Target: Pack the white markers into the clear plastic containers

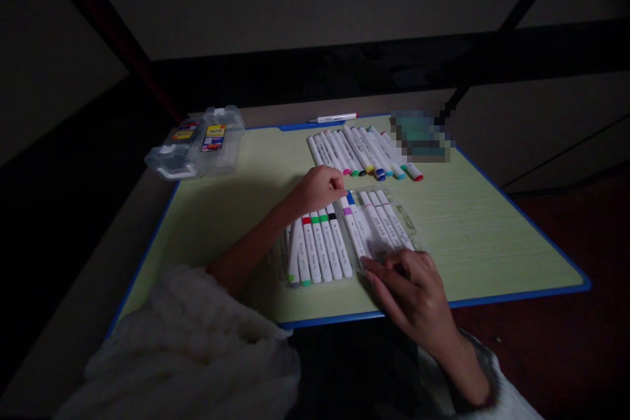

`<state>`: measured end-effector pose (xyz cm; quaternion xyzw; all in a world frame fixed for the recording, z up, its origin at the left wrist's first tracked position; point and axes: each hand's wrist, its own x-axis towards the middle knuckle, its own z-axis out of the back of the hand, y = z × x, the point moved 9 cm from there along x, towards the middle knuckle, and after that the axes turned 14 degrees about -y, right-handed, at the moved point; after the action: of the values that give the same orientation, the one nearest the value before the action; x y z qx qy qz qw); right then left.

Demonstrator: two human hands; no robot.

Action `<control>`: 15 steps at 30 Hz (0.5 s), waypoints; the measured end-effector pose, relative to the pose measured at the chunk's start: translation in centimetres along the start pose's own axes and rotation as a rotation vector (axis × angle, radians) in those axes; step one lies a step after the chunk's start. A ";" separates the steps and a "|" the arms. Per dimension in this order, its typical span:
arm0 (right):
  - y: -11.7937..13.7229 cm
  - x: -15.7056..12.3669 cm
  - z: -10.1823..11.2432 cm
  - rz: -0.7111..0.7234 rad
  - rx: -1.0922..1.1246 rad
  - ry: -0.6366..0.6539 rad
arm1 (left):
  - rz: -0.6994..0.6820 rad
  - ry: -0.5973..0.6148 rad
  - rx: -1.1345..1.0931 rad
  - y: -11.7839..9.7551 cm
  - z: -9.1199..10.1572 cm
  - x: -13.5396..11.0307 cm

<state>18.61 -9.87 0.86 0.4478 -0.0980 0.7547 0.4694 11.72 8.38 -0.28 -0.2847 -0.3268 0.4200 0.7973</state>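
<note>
And there, mid-table: held the left hand (319, 187) curled at the far end of the purple-banded marker (355, 236), with fingertips bent down to the barrel! At the near end, set the right hand (413, 292) low, with thumb and forefinger close together by the same barrel and the other fingers folded loosely. Looked like contact at both ends, but could not tell a firm pinch from a light touch for either hand.

Spotted the marker slanting along the left side of the right half of a clear plastic tray (406, 218), just beside the blue-banded marker (351, 198) and apart from three slim markers (387, 220). Over in the left half, saw a packed row (321, 249), side by side.

Now the handling: judged light, stiff and smooth, probably slippery and quick to roll, hardly fragile. Seemed best gripped mid-barrel between thumb and forefinger, or steadied at both ends, with a gentle squeeze only!

Farther back on the pale green table (472, 230), noted a loose row (358, 148), a red-tipped marker (337, 118) at the far edge, and away left, a clear case (216, 157).
</note>
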 end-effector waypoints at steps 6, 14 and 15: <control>-0.2 0.0 -0.3 -0.017 0.011 0.031 | 0.021 0.018 0.080 0.5 0.0 -0.1; -0.2 0.1 -0.2 -0.025 0.006 0.032 | 0.060 0.028 -0.005 1.4 -0.4 0.0; -0.2 0.1 -0.2 -0.028 0.006 0.036 | 0.064 0.024 -0.015 1.5 -0.4 0.0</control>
<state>18.65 -9.52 0.77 0.4367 -0.0810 0.7565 0.4801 11.33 9.02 -1.60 -0.3058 -0.3110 0.4394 0.7853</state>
